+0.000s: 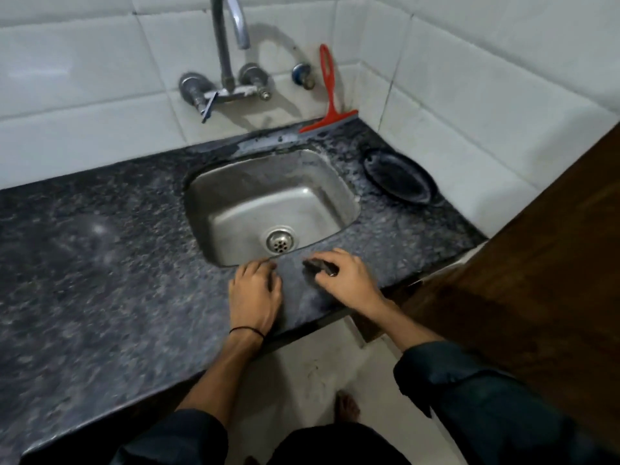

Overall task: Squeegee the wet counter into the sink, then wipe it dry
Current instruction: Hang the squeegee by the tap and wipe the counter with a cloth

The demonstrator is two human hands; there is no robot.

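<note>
A red squeegee (329, 95) leans upright against the tiled wall behind the steel sink (235, 196), its blade resting on the dark speckled counter (100, 263). A flat grey cloth (298, 297) lies on the counter's front strip below the sink and reaches the counter edge. My left hand (255, 293) grips the cloth's left edge with curled fingers. My right hand (345, 280) pinches a dark bunched part at its upper right corner. The counter surface shines with wet streaks to the left of the sink.
A chrome tap (231, 45) juts from the wall over the sink, with a blue razor-like item (208, 109) hanging on it. A black oval dish (399, 177) sits right of the sink. A brown wooden panel (536, 263) bounds the right side.
</note>
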